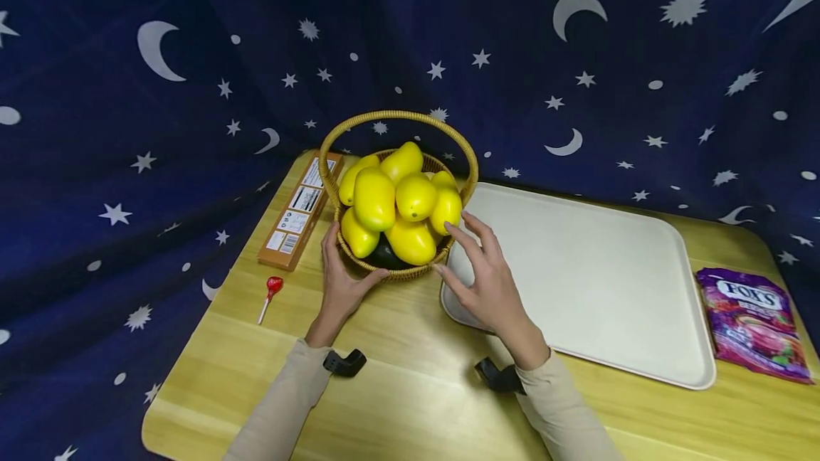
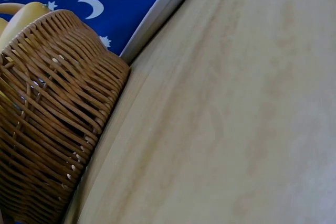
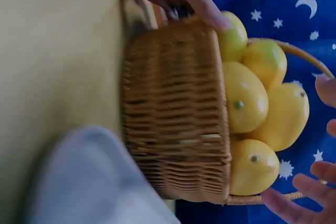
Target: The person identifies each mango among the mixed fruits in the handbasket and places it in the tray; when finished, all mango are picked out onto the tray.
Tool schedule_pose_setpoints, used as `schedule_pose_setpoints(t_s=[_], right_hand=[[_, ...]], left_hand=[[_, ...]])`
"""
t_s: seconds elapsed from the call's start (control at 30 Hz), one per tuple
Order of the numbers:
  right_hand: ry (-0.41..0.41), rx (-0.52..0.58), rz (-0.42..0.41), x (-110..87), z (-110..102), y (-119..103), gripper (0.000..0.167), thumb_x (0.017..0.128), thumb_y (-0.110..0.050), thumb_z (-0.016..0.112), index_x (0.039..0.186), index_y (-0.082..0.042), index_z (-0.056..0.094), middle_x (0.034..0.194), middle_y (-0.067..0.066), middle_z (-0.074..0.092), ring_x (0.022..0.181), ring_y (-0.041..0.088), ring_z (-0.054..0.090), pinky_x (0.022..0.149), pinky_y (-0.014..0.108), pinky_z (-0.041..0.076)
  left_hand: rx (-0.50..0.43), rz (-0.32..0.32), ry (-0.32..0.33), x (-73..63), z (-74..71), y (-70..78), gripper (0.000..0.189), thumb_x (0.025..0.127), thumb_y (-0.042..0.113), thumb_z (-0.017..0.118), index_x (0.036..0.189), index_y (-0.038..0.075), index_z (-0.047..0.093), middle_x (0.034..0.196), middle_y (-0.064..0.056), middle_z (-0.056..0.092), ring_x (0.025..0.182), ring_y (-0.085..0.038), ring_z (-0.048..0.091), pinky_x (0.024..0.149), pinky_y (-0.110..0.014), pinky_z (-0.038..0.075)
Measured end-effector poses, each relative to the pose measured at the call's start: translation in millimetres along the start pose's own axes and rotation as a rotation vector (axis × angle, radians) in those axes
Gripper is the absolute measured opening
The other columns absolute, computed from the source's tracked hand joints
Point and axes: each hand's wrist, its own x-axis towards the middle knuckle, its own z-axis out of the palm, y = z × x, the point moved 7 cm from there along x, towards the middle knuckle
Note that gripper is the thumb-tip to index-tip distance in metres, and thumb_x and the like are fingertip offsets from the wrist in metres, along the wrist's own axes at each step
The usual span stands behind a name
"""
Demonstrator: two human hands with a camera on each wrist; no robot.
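A wicker basket with a tall arched handle stands on the table, heaped with several yellow mangoes. Under them, a dark rounded thing shows at the basket's front. My left hand holds the basket's left front side, its thumb along the rim and its fingers against the outer wall. In the right wrist view, that thumb lies at the rim beside a mango. My right hand is at the basket's right front, fingers spread, fingertips close to the rightmost mango, gripping nothing.
A large cream tray lies right of the basket, partly beneath my right hand in the head view. Beyond it is a purple candy bag. To the left are a brown labelled box and a red lollipop. A starry curtain hangs behind.
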Motion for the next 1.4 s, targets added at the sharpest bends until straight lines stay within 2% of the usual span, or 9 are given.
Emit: schedule_pose_setpoints(t_s=[0.1, 0.2, 0.33, 0.57, 0.7, 0.9, 1.1, 1.4], right_hand=[[-0.040, 0.064, 0.007, 23.2, 3, 5, 0.066, 0.084, -0.017, 0.079, 0.142, -0.010, 0.050, 0.150, 0.023, 0.036, 0.128, 0.033, 0.047, 0.088, 0.050, 0.051], [-0.100, 0.090, 0.020, 42.8, 7, 7, 0.067, 0.085, -0.021, 0.078, 0.144, -0.013, 0.048, 0.151, 0.021, 0.034, 0.131, 0.033, 0.045, 0.090, 0.050, 0.051], [-0.177, 0.054, 0.014, 61.6, 16, 10, 0.066, 0.087, -0.030, 0.076, 0.145, -0.016, 0.048, 0.153, 0.016, 0.034, 0.138, 0.033, 0.038, 0.105, 0.051, 0.042], [-0.171, 0.021, -0.028, 81.7, 20, 12, 0.063, 0.086, -0.034, 0.076, 0.141, -0.017, 0.052, 0.150, 0.015, 0.037, 0.132, 0.035, 0.044, 0.102, 0.052, 0.045], [-0.199, 0.030, -0.029, 89.2, 21, 13, 0.064, 0.085, -0.036, 0.077, 0.142, -0.019, 0.051, 0.150, 0.015, 0.038, 0.134, 0.034, 0.044, 0.103, 0.052, 0.044], [-0.259, 0.032, -0.040, 95.0, 26, 16, 0.064, 0.085, -0.039, 0.077, 0.141, -0.019, 0.053, 0.147, 0.017, 0.042, 0.126, 0.033, 0.051, 0.101, 0.050, 0.046], [-0.321, 0.031, 0.009, 95.5, 32, 22, 0.063, 0.085, -0.042, 0.075, 0.140, -0.022, 0.054, 0.152, 0.016, 0.039, 0.126, 0.034, 0.052, 0.099, 0.052, 0.047], [-0.308, 0.079, 0.022, 97.8, 36, 23, 0.057, 0.081, -0.035, 0.078, 0.132, -0.017, 0.059, 0.143, 0.014, 0.048, 0.121, 0.031, 0.054, 0.096, 0.047, 0.048]], left_hand=[[0.004, 0.000, -0.001, -0.2, 0.4, 0.1, 0.120, 0.074, 0.059, 0.076, 0.150, -0.009, 0.014, 0.155, -0.031, 0.016, 0.144, -0.042, 0.018, 0.114, -0.064, 0.015], [0.001, 0.002, -0.005, 0.1, 0.3, 2.6, 0.121, 0.074, 0.062, 0.074, 0.150, -0.011, 0.015, 0.154, -0.033, 0.015, 0.144, -0.043, 0.017, 0.113, -0.065, 0.014], [0.005, 0.009, -0.003, 0.5, 0.2, 5.4, 0.120, 0.075, 0.062, 0.073, 0.149, -0.012, 0.015, 0.153, -0.034, 0.016, 0.143, -0.044, 0.018, 0.113, -0.065, 0.014], [0.006, 0.004, -0.008, 0.8, 0.1, 7.9, 0.118, 0.075, 0.057, 0.076, 0.150, -0.012, 0.015, 0.153, -0.033, 0.017, 0.143, -0.043, 0.019, 0.114, -0.064, 0.015], [0.007, 0.007, -0.009, 1.7, 0.2, 7.9, 0.118, 0.075, 0.056, 0.077, 0.150, -0.011, 0.015, 0.153, -0.033, 0.017, 0.143, -0.043, 0.019, 0.114, -0.064, 0.015], [0.014, 0.015, -0.005, 1.8, -0.1, 6.5, 0.119, 0.075, 0.060, 0.074, 0.149, -0.012, 0.016, 0.152, -0.034, 0.017, 0.142, -0.043, 0.020, 0.114, -0.064, 0.015], [0.016, 0.017, -0.011, 1.3, 0.3, 3.8, 0.118, 0.076, 0.060, 0.074, 0.149, -0.012, 0.016, 0.152, -0.033, 0.017, 0.143, -0.043, 0.020, 0.113, -0.064, 0.015], [0.002, 0.025, -0.009, 1.2, -0.9, 4.2, 0.118, 0.076, 0.058, 0.075, 0.148, -0.014, 0.015, 0.152, -0.036, 0.017, 0.142, -0.044, 0.019, 0.112, -0.066, 0.015]])
